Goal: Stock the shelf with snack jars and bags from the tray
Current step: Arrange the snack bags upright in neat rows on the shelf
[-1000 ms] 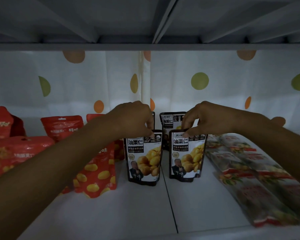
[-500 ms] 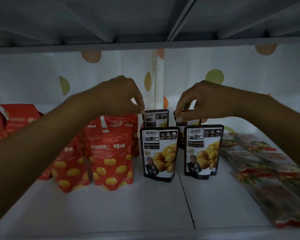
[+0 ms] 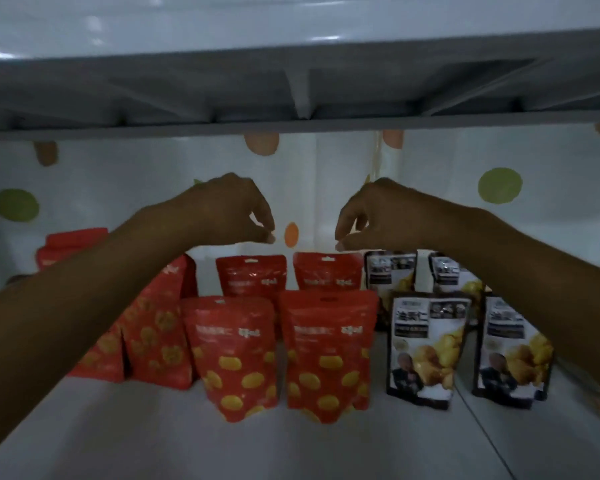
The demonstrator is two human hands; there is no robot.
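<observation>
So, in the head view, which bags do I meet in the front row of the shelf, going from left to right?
Left red spotted bag → right red spotted bag → left black chestnut bag → right black chestnut bag. The leaning red bags at far left are partly hidden by the arm, so they are left out.

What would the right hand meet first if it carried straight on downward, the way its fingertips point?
Probably the top edge of the rear red bag directly below the right hand, whose curled fingertips hold nothing. Depth is unclear: it may instead land on the front red bag.
</observation>
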